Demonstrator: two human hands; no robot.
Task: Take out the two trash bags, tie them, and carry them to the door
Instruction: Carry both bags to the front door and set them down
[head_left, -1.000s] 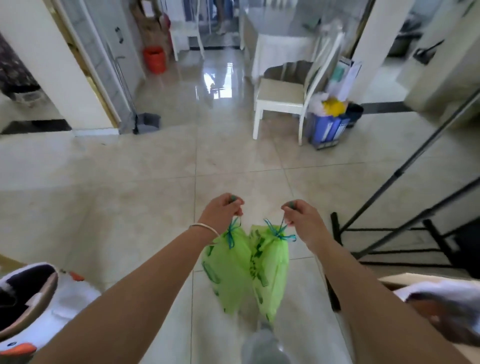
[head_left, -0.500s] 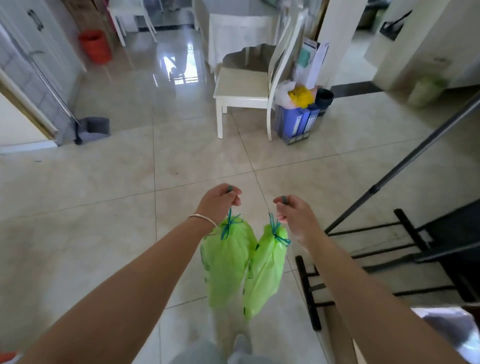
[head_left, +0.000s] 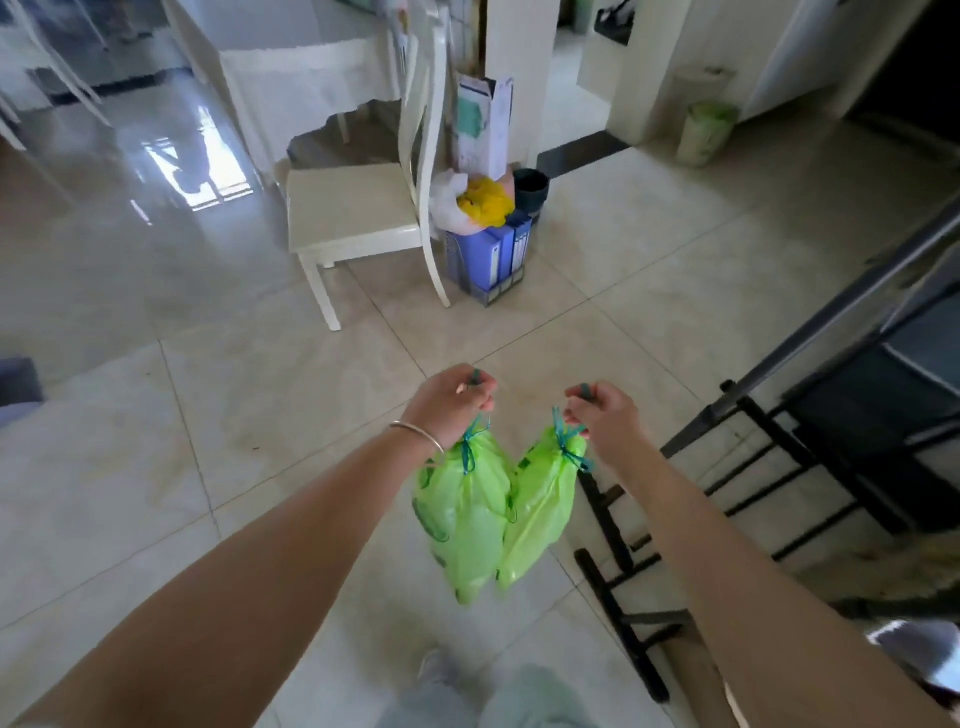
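Note:
Two light green trash bags hang side by side above the tiled floor, both tied at the neck with teal drawstrings. My left hand (head_left: 451, 400) grips the drawstring of the left trash bag (head_left: 465, 512). The right trash bag (head_left: 537, 517) hangs from its drawstring, which my right hand (head_left: 602, 418) holds. The two bags touch each other in the middle. Both arms reach forward at about the same height.
A white chair (head_left: 353, 213) stands ahead by a white table (head_left: 291, 78). Blue boxes (head_left: 491, 257) with a yellow cloth sit beside it. A black metal rack (head_left: 753, 467) lies at the right. A small green-lined bin (head_left: 706, 132) stands by the far wall.
The view has swung right and moved forward, so the chair and blue boxes now sit closer and more central. Both hands still hold the bags, which swing slightly.

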